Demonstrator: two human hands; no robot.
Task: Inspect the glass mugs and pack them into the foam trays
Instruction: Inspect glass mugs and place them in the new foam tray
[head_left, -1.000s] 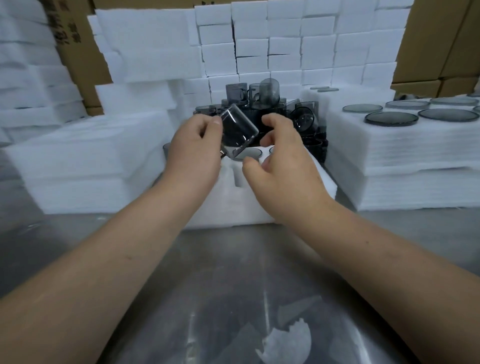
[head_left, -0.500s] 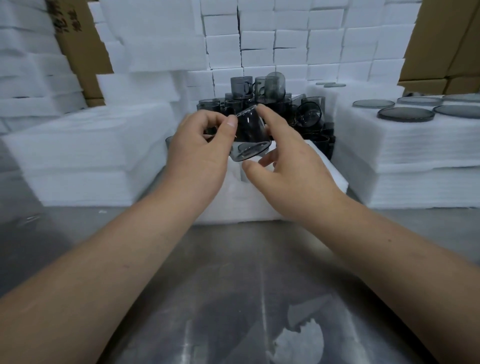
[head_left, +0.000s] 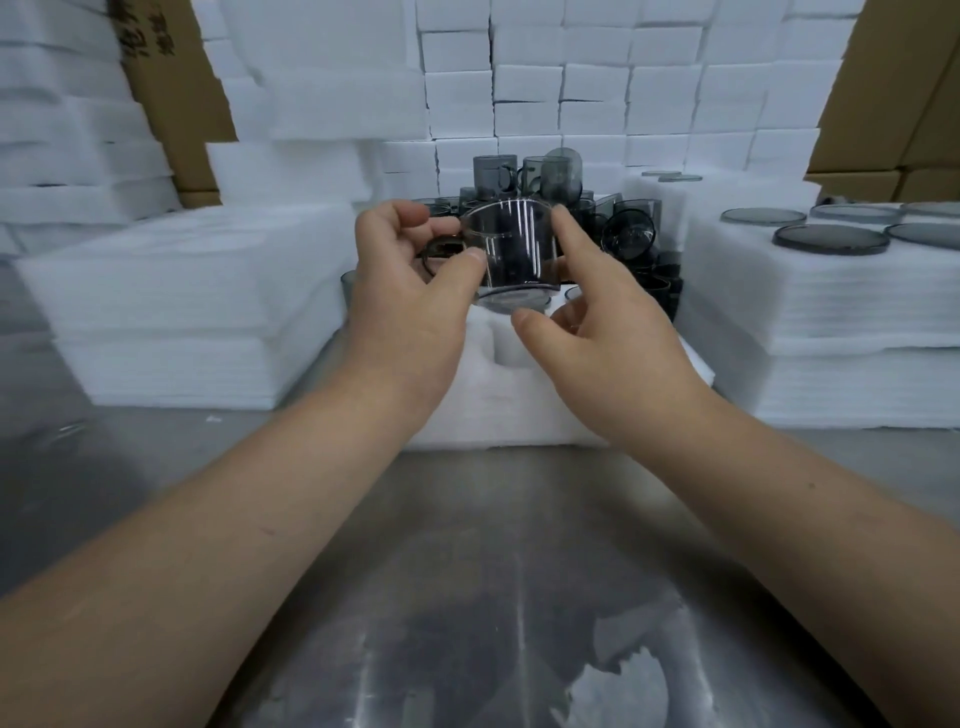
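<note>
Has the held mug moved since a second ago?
Yes. The glass mug has turned from tilted to upright, roughly in place above the foam tray. The left hand grips its handle.

The left hand covers most of the handle of the mug; only a dark arc shows between thumb and fingers. Whether the right hand touches the glass or lies just beside it cannot be told. Hands and mug hide much of the tray and of the pile behind. The print on the carton is blurred and unreadable. The right edge crops the lids; the bottom edge crops both forearms.
</note>
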